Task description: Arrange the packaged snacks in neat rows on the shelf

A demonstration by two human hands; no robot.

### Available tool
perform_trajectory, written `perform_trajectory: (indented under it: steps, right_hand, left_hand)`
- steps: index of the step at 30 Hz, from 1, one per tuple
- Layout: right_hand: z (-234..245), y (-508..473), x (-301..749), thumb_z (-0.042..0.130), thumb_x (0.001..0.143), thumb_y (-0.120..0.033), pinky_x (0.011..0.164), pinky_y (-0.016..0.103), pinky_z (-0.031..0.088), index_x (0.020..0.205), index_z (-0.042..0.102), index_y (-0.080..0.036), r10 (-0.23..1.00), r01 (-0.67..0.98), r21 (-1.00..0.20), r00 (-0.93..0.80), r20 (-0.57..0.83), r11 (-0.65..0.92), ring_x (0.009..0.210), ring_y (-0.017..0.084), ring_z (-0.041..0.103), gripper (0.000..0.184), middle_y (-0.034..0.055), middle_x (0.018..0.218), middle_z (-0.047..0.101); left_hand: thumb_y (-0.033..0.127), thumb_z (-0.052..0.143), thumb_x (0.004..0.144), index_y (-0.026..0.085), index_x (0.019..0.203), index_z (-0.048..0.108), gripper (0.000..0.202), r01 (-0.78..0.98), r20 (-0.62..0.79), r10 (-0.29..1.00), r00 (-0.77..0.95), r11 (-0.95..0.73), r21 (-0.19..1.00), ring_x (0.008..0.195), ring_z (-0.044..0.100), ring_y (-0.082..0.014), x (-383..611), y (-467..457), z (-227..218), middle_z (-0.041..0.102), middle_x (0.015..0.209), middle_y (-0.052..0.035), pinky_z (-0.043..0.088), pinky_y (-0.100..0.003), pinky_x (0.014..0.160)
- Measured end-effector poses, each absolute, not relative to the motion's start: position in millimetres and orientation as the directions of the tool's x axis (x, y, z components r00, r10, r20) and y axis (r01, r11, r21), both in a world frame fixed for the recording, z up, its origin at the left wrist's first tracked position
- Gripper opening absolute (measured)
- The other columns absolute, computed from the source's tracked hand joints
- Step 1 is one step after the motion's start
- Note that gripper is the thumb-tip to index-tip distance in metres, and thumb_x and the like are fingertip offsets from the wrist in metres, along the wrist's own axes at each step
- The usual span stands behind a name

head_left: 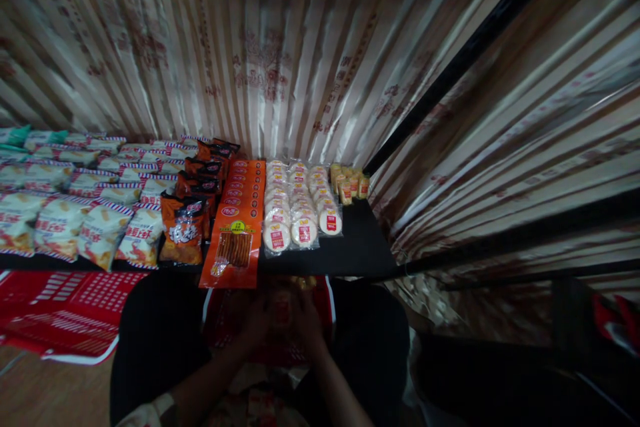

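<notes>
My left hand (257, 317) and my right hand (304, 313) are low between my knees, over a red basket (328, 310), in deep shadow. Between them is a small snack packet (281, 310) with a red label, and the fingers of both hands seem to close on its sides. The exact finger positions are dim. Just beyond my right hand, some shiny golden packets (305, 282) show at the basket's far side, under the shelf edge.
A black shelf (357, 250) carries white-and-red snack bags (100, 230), orange-brown bags (183, 230), an orange strip pack (235, 213), round white crackers (304, 230) and small yellowish packets (350, 183). Another red basket (65, 307) lies left. Curtains (280, 47) hang behind; a black pole (465, 60) slants right.
</notes>
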State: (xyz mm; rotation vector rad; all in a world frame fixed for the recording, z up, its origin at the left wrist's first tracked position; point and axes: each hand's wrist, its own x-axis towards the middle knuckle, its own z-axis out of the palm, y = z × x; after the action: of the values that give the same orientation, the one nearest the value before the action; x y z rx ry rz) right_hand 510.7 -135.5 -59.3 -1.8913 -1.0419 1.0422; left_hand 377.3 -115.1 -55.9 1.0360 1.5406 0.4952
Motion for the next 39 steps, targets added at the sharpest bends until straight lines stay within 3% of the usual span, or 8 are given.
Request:
perform_trajectory:
  steps: [3,10,20,26,33,39]
  right_hand:
    - [-57.3,-136.2,524.2,0.049,0.074,-0.053,0.083,0.034,0.049,0.097,0.067,-0.020,0.882,0.276,-0.874,0.375,-0.285,-0.399,0.095,0.025,0.064,0.043,0.0095,0.096,0.071]
    - [-35.3,-134.9,554.3,0.055,0.065,-0.068,0.070,0.033,0.052,0.092,0.067,-0.018,0.877,0.123,-0.891,0.280,-0.391,-0.437,0.081,0.025,0.066,0.057,0.0079,0.085,0.071]
    - [30.2,-130.8,573.3,0.068,0.063,-0.060,0.065,0.029,0.049,0.100,0.063,-0.017,0.901,-0.061,-0.905,0.091,-0.424,-0.420,0.070,0.019,0.063,0.057,0.0038,0.078,0.069]
    - [40.1,-123.3,575.3,0.077,0.055,-0.054,0.064,0.029,0.051,0.103,0.060,-0.019,0.888,-0.160,-0.931,0.283,-0.363,-0.329,0.069,0.019,0.064,0.062,0.0026,0.078,0.068]
    - [41.2,-112.1,577.0,0.071,0.058,-0.057,0.065,0.034,0.055,0.096,0.062,-0.019,0.877,-0.092,-0.960,0.391,-0.280,-0.265,0.068,0.021,0.065,0.054,0.0053,0.079,0.070]
    - [32.9,-104.8,584.9,0.064,0.066,-0.054,0.069,0.034,0.055,0.104,0.064,-0.019,0.880,0.119,-0.968,0.454,-0.143,-0.219,0.077,0.022,0.066,0.052,0.0069,0.088,0.071]
  left_hand:
    - [0.022,0.048,0.080,0.012,0.100,0.058,0.025,0.335,-0.551,0.830,0.087,0.496,0.801,0.095,0.063,-0.0221,384.7,-116.3,-56.1,0.066,0.107,-0.0150,0.047,-0.030,0.084]
    - [0.015,0.048,0.075,0.015,0.097,0.055,0.023,0.255,-0.464,0.857,0.224,0.408,0.877,0.091,0.063,-0.0175,399.7,-117.3,-31.4,0.068,0.102,-0.0084,0.047,-0.025,0.079]
    - [0.029,0.052,0.074,0.017,0.100,0.058,0.029,0.191,-0.314,0.920,0.235,0.273,0.943,0.092,0.060,-0.0201,413.4,-112.2,16.2,0.066,0.101,-0.0062,0.045,-0.030,0.083]
    - [0.030,0.052,0.075,0.015,0.102,0.059,0.032,0.175,-0.262,0.936,0.236,0.225,0.959,0.093,0.059,-0.0209,422.4,-101.3,32.9,0.065,0.102,-0.0081,0.044,-0.031,0.084]
    - [0.025,0.049,0.076,0.016,0.100,0.059,0.028,0.252,-0.155,0.967,0.204,0.101,0.962,0.082,0.057,-0.0176,435.0,-91.2,31.1,0.063,0.091,-0.0050,0.045,-0.029,0.077]
    - [0.017,0.051,0.075,0.017,0.100,0.058,0.025,0.331,-0.111,0.979,0.171,0.049,0.942,0.079,0.058,-0.0159,443.9,-80.4,26.7,0.061,0.087,-0.0035,0.046,-0.029,0.078]
